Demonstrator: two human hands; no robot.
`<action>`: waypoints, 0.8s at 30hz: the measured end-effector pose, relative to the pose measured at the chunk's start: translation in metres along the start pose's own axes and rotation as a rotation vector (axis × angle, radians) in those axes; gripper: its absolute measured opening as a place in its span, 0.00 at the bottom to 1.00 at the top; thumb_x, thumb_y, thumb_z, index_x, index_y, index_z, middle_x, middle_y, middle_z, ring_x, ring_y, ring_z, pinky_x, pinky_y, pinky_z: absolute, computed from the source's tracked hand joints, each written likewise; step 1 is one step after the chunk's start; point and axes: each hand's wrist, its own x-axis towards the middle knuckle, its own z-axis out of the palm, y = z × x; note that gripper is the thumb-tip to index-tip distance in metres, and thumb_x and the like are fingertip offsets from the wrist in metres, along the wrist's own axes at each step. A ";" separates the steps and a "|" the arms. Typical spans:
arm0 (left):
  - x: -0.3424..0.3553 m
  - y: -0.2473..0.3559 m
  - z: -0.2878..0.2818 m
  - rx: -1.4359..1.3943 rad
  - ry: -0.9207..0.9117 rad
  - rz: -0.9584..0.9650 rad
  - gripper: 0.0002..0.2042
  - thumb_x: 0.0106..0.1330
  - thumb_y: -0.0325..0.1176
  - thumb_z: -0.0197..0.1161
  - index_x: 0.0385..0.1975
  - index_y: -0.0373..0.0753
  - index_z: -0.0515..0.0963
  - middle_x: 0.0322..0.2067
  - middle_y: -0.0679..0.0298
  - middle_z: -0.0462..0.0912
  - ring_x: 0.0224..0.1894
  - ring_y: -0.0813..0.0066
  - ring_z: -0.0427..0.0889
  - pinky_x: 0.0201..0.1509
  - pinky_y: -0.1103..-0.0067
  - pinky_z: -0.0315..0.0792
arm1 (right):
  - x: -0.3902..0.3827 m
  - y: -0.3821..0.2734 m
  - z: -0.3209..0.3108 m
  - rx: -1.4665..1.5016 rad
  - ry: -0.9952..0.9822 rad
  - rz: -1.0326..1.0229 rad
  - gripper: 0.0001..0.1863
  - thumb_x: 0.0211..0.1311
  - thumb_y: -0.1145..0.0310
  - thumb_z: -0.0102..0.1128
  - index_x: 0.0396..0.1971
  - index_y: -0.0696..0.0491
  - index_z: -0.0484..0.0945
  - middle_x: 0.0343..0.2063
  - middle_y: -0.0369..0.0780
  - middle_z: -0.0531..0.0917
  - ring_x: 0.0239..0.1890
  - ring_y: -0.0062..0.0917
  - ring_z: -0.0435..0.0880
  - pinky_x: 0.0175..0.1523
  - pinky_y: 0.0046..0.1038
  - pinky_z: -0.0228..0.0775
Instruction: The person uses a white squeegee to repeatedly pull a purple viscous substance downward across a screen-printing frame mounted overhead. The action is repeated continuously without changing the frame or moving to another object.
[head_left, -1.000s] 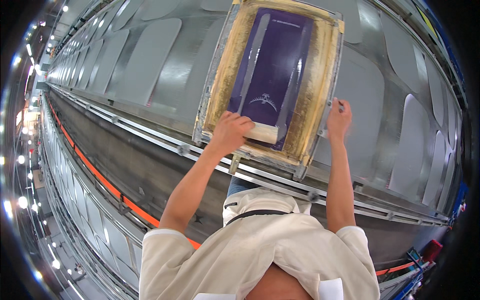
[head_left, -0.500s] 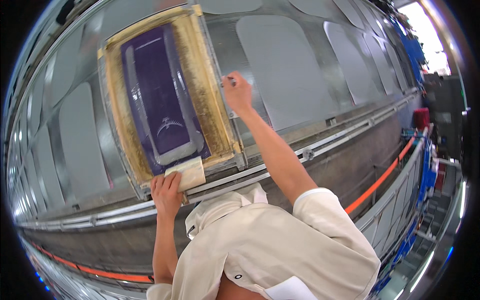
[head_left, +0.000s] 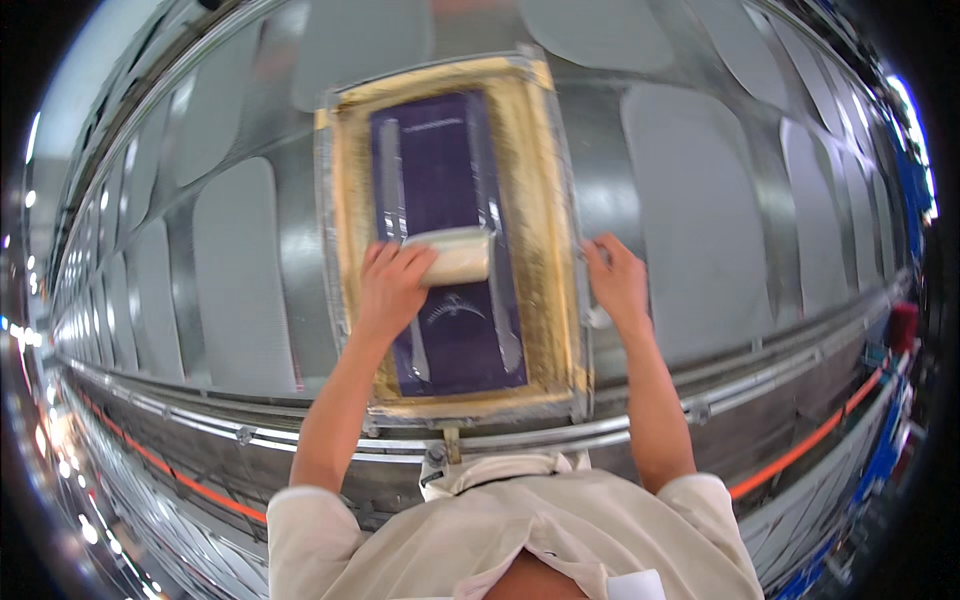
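Note:
A screen-printing frame [head_left: 550,160] with tan taped margins and a purple mesh [head_left: 430,170] lies on the metal table, with pale streaks along both long sides and a small white emblem near its lower end. My left hand [head_left: 393,288] grips a cream squeegee [head_left: 457,255], held across the middle of the purple mesh. My right hand [head_left: 616,275] is at the frame's right edge, fingers curled on a small metal fitting there, partly hidden by the fingers.
Rows of rounded grey pieces [head_left: 690,210] lie on the long metal table to both sides and beyond the frame. A metal rail [head_left: 280,434] runs along the near edge, with orange strips [head_left: 175,470] below. A red object [head_left: 903,327] stands at the far right.
The squeegee in my left hand has moved from the frame's near edge up to the middle of the mesh. My right hand stays by the right edge. The whole view has swung.

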 end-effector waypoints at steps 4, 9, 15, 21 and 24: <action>0.105 -0.072 0.011 0.013 0.038 0.025 0.17 0.47 0.25 0.73 0.40 0.43 0.85 0.42 0.66 0.87 0.44 0.64 0.82 0.54 0.68 0.69 | 0.038 -0.033 -0.009 -0.057 -0.041 -0.213 0.16 0.65 0.57 0.65 0.45 0.53 0.83 0.38 0.45 0.87 0.41 0.42 0.85 0.47 0.38 0.76; 0.176 -0.118 0.006 -0.145 -0.020 -0.073 0.10 0.51 0.31 0.75 0.35 0.43 0.86 0.33 0.61 0.87 0.38 0.58 0.84 0.45 0.65 0.74 | 0.119 -0.139 -0.007 0.023 -0.031 -0.685 0.25 0.61 0.55 0.68 0.55 0.50 0.78 0.52 0.45 0.82 0.57 0.42 0.77 0.64 0.41 0.68; 0.223 -0.132 -0.004 -0.028 -0.169 -0.084 0.14 0.53 0.40 0.75 0.36 0.43 0.86 0.31 0.56 0.86 0.38 0.52 0.85 0.43 0.63 0.77 | 0.221 -0.228 0.048 -0.328 -0.268 -0.831 0.24 0.56 0.55 0.70 0.50 0.51 0.81 0.45 0.45 0.85 0.52 0.42 0.81 0.59 0.41 0.72; 0.228 -0.142 0.006 -0.012 -0.258 -0.161 0.14 0.54 0.43 0.75 0.36 0.43 0.85 0.31 0.55 0.87 0.38 0.52 0.85 0.44 0.62 0.77 | 0.239 -0.240 0.083 -0.521 -0.399 -0.745 0.17 0.54 0.59 0.73 0.42 0.52 0.85 0.35 0.46 0.87 0.40 0.43 0.86 0.47 0.40 0.78; 0.207 -0.132 0.007 0.037 -0.223 -0.168 0.14 0.53 0.44 0.75 0.35 0.45 0.85 0.31 0.56 0.87 0.37 0.53 0.85 0.42 0.62 0.78 | 0.215 -0.238 0.081 -0.537 -0.402 -0.679 0.15 0.55 0.60 0.73 0.39 0.51 0.85 0.35 0.47 0.87 0.41 0.45 0.86 0.46 0.41 0.77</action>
